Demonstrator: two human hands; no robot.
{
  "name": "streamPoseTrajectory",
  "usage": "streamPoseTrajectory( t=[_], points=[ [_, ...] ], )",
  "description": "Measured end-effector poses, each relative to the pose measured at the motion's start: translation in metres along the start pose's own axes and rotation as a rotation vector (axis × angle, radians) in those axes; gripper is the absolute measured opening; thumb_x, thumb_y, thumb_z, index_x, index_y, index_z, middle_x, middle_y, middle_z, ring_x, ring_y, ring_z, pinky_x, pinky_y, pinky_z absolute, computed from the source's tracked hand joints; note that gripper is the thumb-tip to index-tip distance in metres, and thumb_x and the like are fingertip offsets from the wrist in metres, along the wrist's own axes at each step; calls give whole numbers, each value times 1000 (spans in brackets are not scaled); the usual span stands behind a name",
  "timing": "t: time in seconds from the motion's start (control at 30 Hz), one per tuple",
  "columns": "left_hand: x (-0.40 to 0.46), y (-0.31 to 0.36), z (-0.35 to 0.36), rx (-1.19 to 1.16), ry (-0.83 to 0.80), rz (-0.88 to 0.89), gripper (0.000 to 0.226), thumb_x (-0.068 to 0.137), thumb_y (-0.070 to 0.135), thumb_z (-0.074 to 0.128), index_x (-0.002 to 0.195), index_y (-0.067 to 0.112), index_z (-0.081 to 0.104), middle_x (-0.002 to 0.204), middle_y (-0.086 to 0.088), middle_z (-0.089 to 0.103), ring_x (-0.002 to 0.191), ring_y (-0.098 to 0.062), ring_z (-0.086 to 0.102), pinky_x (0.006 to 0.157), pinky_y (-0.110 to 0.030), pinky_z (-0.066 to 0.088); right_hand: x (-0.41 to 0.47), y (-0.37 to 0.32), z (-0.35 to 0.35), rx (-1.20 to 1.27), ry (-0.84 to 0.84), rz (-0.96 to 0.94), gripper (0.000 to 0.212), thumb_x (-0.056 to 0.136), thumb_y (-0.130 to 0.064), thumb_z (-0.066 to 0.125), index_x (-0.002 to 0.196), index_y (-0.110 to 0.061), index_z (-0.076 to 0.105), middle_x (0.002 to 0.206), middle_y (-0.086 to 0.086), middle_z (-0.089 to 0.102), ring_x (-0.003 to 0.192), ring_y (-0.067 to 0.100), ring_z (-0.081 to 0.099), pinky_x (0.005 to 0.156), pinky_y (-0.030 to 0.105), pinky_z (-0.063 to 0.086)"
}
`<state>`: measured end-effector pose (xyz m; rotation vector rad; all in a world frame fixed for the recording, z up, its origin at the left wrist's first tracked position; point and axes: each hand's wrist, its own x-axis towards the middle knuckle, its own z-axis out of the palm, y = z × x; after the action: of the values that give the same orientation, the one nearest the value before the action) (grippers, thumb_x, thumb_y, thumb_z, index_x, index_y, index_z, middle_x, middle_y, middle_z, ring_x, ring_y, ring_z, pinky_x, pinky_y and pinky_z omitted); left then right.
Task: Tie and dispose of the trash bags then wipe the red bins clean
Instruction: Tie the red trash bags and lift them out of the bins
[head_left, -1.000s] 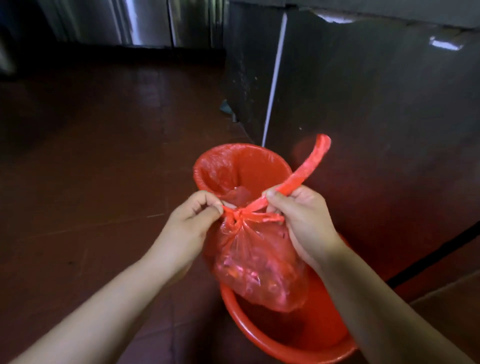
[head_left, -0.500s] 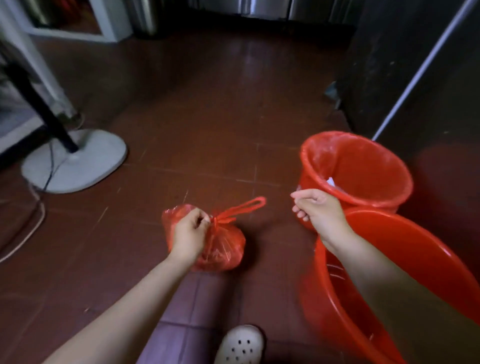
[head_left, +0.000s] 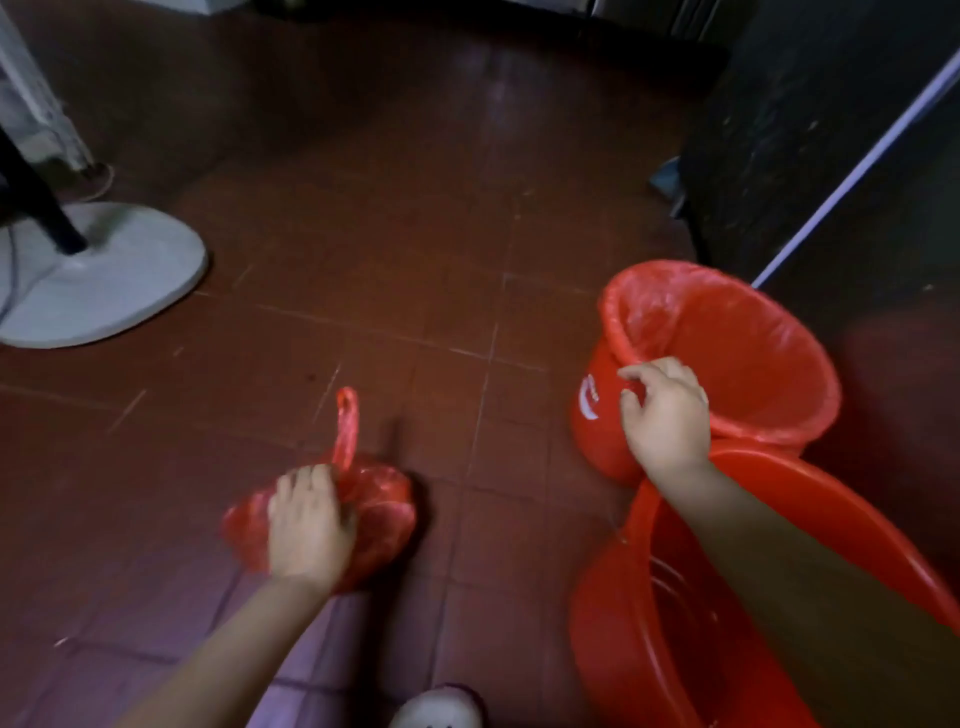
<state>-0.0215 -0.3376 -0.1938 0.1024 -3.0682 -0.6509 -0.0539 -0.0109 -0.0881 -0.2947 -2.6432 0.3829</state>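
Note:
A tied red trash bag (head_left: 382, 512) lies on the brown tile floor at lower left, one handle loop sticking up. My left hand (head_left: 306, 525) rests on top of it with fingers curled over the knotted neck. At right stands a red bin (head_left: 597, 415) lined with a red bag (head_left: 727, 338). My right hand (head_left: 665, 410) is at the bin's near rim, fingers curled on the liner's edge. A second, larger red bin (head_left: 613, 623) stands in front of it, under my right forearm.
A white fan base (head_left: 109, 280) with a black pole and cord stands at the left. A dark cabinet (head_left: 810, 130) with a pale slanted rod (head_left: 852, 176) rises behind the bins. A white shoe (head_left: 436, 709) shows at the bottom edge.
The bag was being tied above the bin, then went down to the floor on the left in my left hand. My right hand let go of it and moved to the lined bin's rim.

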Motion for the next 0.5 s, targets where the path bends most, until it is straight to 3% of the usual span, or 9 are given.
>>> streamPoseTrajectory(
  t=[0.07, 0.17, 0.23, 0.33, 0.5],
  points=[
    [7, 21, -1, 33, 55, 89, 43, 47, 0, 82, 84, 0, 59, 84, -24, 61, 83, -44, 56, 68, -48, 48, 17, 15, 3, -184, -23, 64, 35, 77, -10, 64, 112, -11, 64, 111, 14, 59, 107, 36, 50, 88, 42, 38],
    [15, 50, 3, -11, 131, 254, 33, 61, 10, 72, 92, 6, 62, 93, -16, 63, 92, -39, 54, 74, -44, 46, 32, 31, 16, -389, -288, 181, 48, 86, -26, 62, 130, -12, 49, 125, 13, 54, 118, 32, 47, 95, 39, 36],
    [21, 65, 4, -68, 136, 308, 33, 65, 9, 73, 97, 8, 64, 99, -12, 63, 100, -37, 52, 81, -45, 44, 36, 36, 25, -358, -362, 221, 40, 89, -24, 59, 126, -11, 50, 123, 14, 58, 116, 33, 52, 95, 36, 38],
    [25, 85, 3, -131, 111, 344, 38, 64, 6, 79, 99, 9, 64, 101, -11, 63, 106, -35, 50, 86, -46, 43, 38, 40, 29, -247, -328, 201, 30, 88, -12, 58, 117, -8, 56, 116, 17, 63, 110, 36, 56, 94, 37, 39],
    [26, 102, -2, -212, 116, 374, 34, 69, 9, 76, 101, 14, 63, 102, -5, 62, 108, -30, 47, 88, -43, 41, 23, 32, 28, -177, -379, -15, 42, 85, -12, 61, 126, -14, 55, 125, 12, 60, 116, 31, 54, 95, 32, 33]
  ],
)
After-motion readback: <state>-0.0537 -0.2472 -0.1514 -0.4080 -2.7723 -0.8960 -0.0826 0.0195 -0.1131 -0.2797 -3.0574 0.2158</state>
